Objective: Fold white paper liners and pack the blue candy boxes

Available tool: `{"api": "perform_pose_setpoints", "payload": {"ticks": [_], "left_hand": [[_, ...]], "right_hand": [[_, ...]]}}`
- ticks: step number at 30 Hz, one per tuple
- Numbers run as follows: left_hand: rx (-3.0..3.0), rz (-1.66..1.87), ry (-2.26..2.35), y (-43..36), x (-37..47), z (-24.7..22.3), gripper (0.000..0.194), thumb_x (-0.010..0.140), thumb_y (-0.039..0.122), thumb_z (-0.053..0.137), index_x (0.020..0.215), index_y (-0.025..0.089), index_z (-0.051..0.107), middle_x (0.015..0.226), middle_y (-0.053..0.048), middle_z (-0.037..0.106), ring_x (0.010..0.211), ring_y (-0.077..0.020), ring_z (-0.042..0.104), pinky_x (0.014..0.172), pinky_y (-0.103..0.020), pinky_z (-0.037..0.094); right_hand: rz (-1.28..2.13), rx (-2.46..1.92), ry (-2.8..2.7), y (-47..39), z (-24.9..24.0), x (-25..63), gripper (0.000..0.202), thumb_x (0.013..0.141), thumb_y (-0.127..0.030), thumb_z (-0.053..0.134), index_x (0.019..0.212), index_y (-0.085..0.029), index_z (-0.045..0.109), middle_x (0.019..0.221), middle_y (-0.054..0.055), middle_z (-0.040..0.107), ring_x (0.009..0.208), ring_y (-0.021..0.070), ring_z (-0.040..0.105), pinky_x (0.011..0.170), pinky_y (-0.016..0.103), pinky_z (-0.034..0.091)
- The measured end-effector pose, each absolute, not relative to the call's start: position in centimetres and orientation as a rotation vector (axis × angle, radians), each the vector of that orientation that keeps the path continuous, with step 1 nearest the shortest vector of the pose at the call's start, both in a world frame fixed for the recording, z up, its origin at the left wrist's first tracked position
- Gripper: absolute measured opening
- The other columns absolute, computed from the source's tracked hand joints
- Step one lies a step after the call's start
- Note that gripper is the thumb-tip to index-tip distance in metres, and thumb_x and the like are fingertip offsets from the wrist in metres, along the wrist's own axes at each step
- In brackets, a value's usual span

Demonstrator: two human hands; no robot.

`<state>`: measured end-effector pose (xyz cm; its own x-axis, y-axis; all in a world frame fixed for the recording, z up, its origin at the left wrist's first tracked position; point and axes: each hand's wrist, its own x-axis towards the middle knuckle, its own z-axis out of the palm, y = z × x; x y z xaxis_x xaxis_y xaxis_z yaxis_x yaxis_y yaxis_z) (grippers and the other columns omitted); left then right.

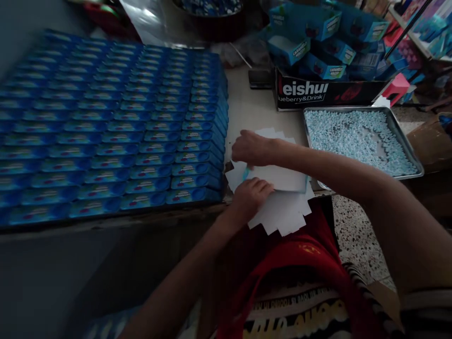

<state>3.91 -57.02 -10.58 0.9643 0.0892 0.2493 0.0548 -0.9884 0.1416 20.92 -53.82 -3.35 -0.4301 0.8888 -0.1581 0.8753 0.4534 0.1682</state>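
A carton, its white side up with light blue edges, lies over a fanned stack of white card pieces. My left hand is closed at its near left corner, with the fingers pressed together on the near edge. Curled over the far left end is my right hand, its arm reaching across from the right. A light blue flap shows between the two hands. The fingertips of the right hand are partly hidden beneath it.
Many closed blue boxes stand in tight rows on the left. A metal tray of small light blue candies sits on the right. Behind it is a black display box holding open blue cartons. A round container of wrapped pieces stands at the back.
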Motion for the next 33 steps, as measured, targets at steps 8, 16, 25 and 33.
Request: {"api": "perform_pose_setpoints", "payload": {"ticks": [8, 16, 25, 33], "left_hand": [[2.67, -0.019, 0.797, -59.9, 9.6, -9.6, 0.032, 0.107, 0.032, 0.04, 0.098, 0.021, 0.069, 0.102, -0.011, 0.075, 0.1, -0.0279, 0.068, 0.08, -0.037, 0.044], [2.706, 0.187, 0.688, -59.0, 7.7, -11.9, 0.03, 0.101, 0.044, 0.057, 0.117, 0.019, 0.064, 0.123, -0.014, 0.068, 0.116, -0.0305, 0.059, 0.097, -0.041, 0.045], [2.999, -0.02, 0.667, -60.9, 6.5, -13.4, 0.039, 0.105, 0.049, 0.043, 0.105, 0.017, 0.065, 0.104, -0.015, 0.066, 0.105, -0.0327, 0.059, 0.082, -0.043, 0.047], [2.905, 0.003, 0.418, -58.3, 5.7, -13.2, 0.009, 0.099, 0.025, 0.06, 0.102, 0.02, 0.066, 0.102, -0.01, 0.071, 0.104, -0.0268, 0.063, 0.081, -0.036, 0.047]], "right_hand": [[0.399, 2.575, 2.324, -72.0, -6.8, 21.3, 0.03, 0.109, -0.021, 0.04, 0.107, -0.018, 0.069, 0.104, 0.01, 0.067, 0.099, 0.0226, 0.054, 0.092, 0.038, 0.045], [0.138, 2.531, 2.187, -74.4, -15.3, 22.2, 0.029, 0.108, -0.034, 0.047, 0.127, -0.022, 0.066, 0.121, 0.01, 0.067, 0.115, 0.0266, 0.051, 0.097, 0.04, 0.039], [0.08, 2.364, 2.09, -73.1, -13.6, 22.6, 0.028, 0.107, -0.044, 0.049, 0.107, -0.018, 0.06, 0.106, 0.011, 0.064, 0.1, 0.027, 0.053, 0.084, 0.038, 0.037], [-0.348, 2.369, 1.896, -70.9, -11.0, 22.1, 0.039, 0.106, -0.049, 0.05, 0.114, -0.012, 0.063, 0.111, 0.018, 0.071, 0.106, 0.03, 0.066, 0.081, 0.036, 0.047]]}}
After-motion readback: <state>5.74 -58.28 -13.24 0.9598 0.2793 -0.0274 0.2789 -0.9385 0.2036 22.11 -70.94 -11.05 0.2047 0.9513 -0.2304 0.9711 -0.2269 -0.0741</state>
